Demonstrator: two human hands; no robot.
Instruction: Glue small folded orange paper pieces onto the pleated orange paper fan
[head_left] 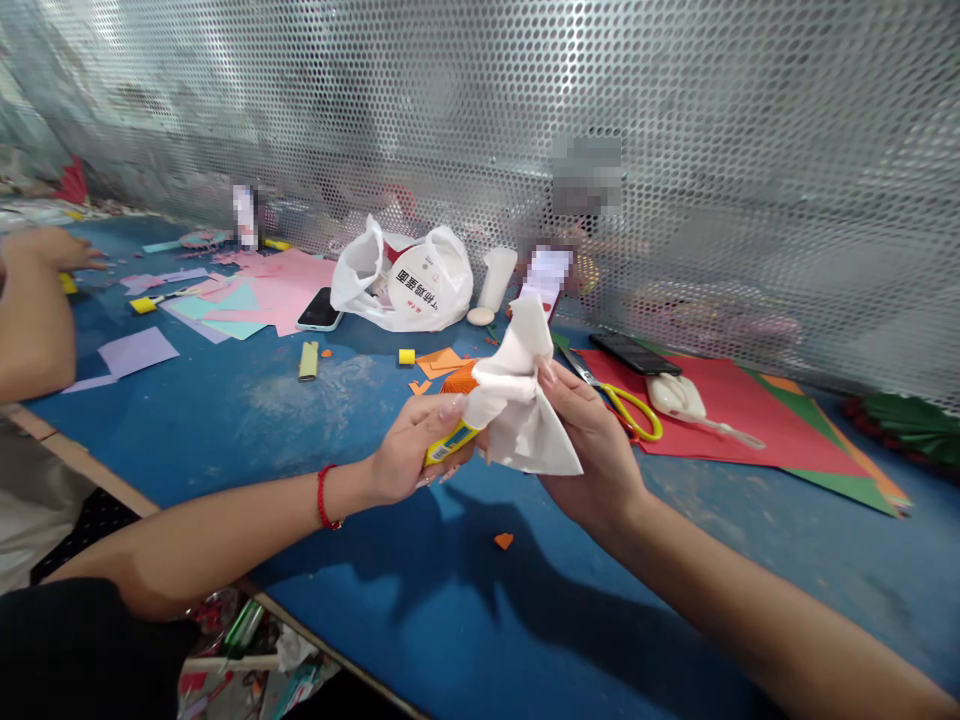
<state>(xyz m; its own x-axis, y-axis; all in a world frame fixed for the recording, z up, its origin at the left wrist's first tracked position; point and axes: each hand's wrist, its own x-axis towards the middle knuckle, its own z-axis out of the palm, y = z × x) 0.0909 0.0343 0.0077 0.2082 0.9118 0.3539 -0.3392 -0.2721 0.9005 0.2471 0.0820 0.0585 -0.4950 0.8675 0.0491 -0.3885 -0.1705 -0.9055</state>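
Observation:
My left hand is closed round a yellow glue stick, held above the blue table. My right hand pinches a white paper tissue that is wrapped over the upper end of the glue stick. A red cord bracelet circles my left wrist. The tip of the stick is hidden under the tissue. A folded orange paper piece lies on the table just behind my hands.
Yellow-handled scissors, a black phone and a cream tool lie on red and green paper sheets at right. A white plastic bag, another phone, pink paper sit behind. Another person's arm rests far left. Perforated metal wall behind.

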